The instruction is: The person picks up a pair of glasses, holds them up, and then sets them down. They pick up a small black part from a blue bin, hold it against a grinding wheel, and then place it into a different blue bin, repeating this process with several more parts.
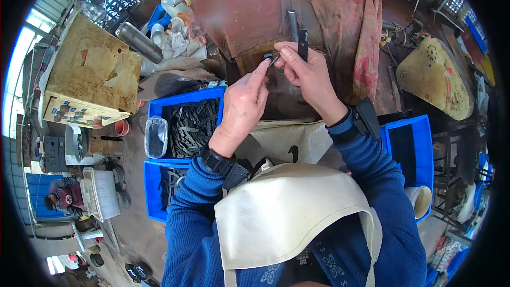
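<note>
Blue knit sleeves [366, 154] reach up past a cream apron [297, 218], and both bare hands meet out front over the work spot. Looks like the right hand [308, 72] has its thumb and fingertips pinched on a small, thin, dark piece [274, 61], so that's sitting right between the two hands. The left hand [244, 103] has its index finger stretched out to the near end of the piece, other fingers curled under; can't tell if it's actually gripping or just touching. Just behind the right hand there's a grey metal rod [292, 24] and a flat black bar [303, 45], both sticking up, with a stained reddish cloth [249, 16] draped beyond. Off to the left, a blue plastic bin [186, 97] is loaded with dark, narrow strips [188, 127], with a clear plastic tub [156, 137] at its left edge. Nearer the body, a second blue bin [154, 194] holds more of those strips. Over on the right, another blue bin [423, 154] sits beside the elbow.
</note>
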Action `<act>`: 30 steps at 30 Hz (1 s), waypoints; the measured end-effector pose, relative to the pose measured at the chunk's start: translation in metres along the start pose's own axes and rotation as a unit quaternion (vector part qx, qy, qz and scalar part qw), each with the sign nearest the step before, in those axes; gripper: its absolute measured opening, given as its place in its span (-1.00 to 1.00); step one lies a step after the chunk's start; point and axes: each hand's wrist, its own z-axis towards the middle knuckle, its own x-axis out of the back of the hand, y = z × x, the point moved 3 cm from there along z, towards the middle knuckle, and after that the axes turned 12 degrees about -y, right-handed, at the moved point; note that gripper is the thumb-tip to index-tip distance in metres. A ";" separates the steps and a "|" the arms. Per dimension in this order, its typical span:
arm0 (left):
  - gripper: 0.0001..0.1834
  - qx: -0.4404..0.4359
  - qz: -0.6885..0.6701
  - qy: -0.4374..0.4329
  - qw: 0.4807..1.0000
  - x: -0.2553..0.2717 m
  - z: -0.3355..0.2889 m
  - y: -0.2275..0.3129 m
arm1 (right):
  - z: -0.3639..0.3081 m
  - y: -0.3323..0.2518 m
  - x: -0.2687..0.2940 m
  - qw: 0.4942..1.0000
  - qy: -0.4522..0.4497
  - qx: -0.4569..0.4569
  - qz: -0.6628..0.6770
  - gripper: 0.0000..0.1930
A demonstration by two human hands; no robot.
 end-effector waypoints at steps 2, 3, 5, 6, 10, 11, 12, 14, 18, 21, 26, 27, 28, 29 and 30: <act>-0.52 0.005 -0.012 -0.008 1.000 0.001 0.000 -0.003 | 0.000 0.001 0.000 1.000 -0.004 -0.004 -0.003 -0.70; -0.52 0.005 -0.014 -0.007 1.000 0.002 0.000 -0.005 | 0.000 0.002 0.001 1.000 -0.012 -0.005 -0.008 -0.69; -0.52 0.014 -0.028 -0.014 0.999 0.003 -0.002 -0.010 | 0.002 0.003 0.004 1.000 -0.023 -0.007 -0.014 -0.68; -0.52 0.014 -0.033 -0.007 0.999 0.003 -0.003 -0.014 | 0.006 0.003 0.010 0.998 -0.002 -0.007 -0.063 -0.66; -0.49 0.087 -0.089 -0.016 0.992 -0.007 -0.012 -0.047 | 0.046 -0.012 0.048 0.932 0.088 0.102 -0.337 -0.58; -0.49 0.085 -0.092 -0.019 0.992 -0.012 -0.016 -0.056 | 0.059 -0.020 0.055 0.840 0.140 0.188 -0.490 -0.54; -0.49 0.086 -0.115 -0.016 0.990 -0.018 -0.020 -0.066 | 0.073 -0.018 0.061 0.835 0.137 0.199 -0.494 -0.54; -0.48 0.087 -0.151 -0.014 0.985 -0.034 -0.031 -0.086 | 0.101 -0.006 0.072 0.734 0.140 0.036 -0.663 -0.53; -0.52 0.055 -0.136 -0.066 0.987 -0.072 -0.055 -0.110 | 0.129 0.011 0.074 0.676 0.101 -0.036 -0.729 -0.55; -0.57 0.063 -0.136 -0.068 0.986 -0.096 -0.062 -0.118 | 0.134 0.014 0.075 0.668 0.097 -0.035 -0.737 -0.59; -0.57 0.059 -0.133 -0.057 0.988 -0.108 -0.063 -0.124 | 0.137 0.019 0.075 0.676 0.116 -0.040 -0.727 -0.63; -0.59 0.068 -0.122 -0.060 0.988 -0.109 -0.064 -0.125 | 0.137 0.021 0.074 0.675 0.120 -0.041 -0.727 -0.63; -0.61 0.073 -0.111 -0.062 0.989 -0.110 -0.063 -0.125 | 0.138 0.022 0.073 0.678 0.125 -0.042 -0.723 -0.63; -0.63 0.073 -0.102 -0.053 0.991 -0.112 -0.062 -0.126 | 0.138 0.022 0.073 0.679 0.132 -0.044 -0.721 -0.63; -0.63 0.072 -0.105 -0.066 0.990 -0.116 -0.060 -0.126 | 0.137 0.022 0.074 0.678 0.141 -0.044 -0.720 -0.64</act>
